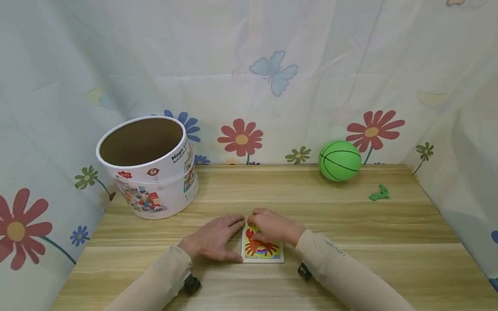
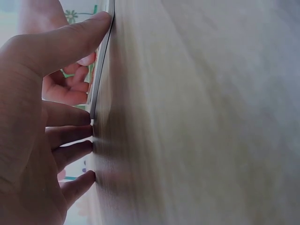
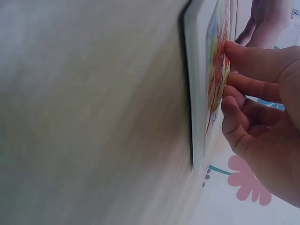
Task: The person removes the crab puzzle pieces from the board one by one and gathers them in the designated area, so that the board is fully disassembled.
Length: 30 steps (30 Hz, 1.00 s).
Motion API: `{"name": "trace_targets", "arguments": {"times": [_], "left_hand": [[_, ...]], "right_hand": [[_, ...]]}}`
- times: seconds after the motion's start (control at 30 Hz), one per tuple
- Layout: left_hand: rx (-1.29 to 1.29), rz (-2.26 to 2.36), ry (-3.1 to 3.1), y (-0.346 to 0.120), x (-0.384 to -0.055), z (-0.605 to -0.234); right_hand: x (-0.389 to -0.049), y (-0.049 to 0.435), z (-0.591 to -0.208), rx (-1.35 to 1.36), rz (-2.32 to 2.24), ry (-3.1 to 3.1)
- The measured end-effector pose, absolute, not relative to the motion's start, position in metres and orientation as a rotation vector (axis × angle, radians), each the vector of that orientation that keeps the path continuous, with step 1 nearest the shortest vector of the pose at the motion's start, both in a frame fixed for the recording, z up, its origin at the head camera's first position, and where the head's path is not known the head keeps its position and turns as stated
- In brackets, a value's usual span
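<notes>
A small square board (image 1: 263, 261) with a red crab picture (image 1: 261, 248) and a rainbow band lies flat on the wooden table. Along its left side, my left hand (image 1: 218, 237) has its thumb at the near corner and its fingers toward the far corner. My right hand (image 1: 272, 226) is over the board's far part, hiding some of the picture. In the right wrist view the thumb (image 3: 255, 58) and index finger touch the picture's face, set apart, while the other fingers curl in. The left wrist view shows the left thumb (image 2: 86, 30) against the board's edge.
A large white tub (image 1: 156, 186) with printed building blocks stands at the back left. Toward the back right are a green ball (image 1: 340, 161) and a small green piece (image 1: 379, 193). A flower-printed curtain (image 1: 271, 112) borders the wooden table (image 1: 330, 293).
</notes>
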<state>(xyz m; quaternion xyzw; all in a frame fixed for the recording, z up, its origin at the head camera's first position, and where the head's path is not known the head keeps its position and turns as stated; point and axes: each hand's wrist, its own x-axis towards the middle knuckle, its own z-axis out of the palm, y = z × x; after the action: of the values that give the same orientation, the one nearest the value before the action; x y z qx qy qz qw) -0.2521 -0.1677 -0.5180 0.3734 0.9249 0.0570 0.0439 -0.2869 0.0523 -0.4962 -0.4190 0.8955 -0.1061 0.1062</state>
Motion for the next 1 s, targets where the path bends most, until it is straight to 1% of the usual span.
{"name": "trace_targets", "arguments": {"times": [0.37, 1.0], "left_hand": [[1.140, 0.163, 2.826, -0.1668, -0.2526, -0.5191], [1.120, 0.184, 2.816, -0.1670, -0.2506, -0.5181]], "right_hand": [[-0.2848, 0.0491, -0.4968, -1.157, -0.345, 2.661], [-0.2831, 0.0485, -0.4934, -1.124, -0.367, 2.705]]}}
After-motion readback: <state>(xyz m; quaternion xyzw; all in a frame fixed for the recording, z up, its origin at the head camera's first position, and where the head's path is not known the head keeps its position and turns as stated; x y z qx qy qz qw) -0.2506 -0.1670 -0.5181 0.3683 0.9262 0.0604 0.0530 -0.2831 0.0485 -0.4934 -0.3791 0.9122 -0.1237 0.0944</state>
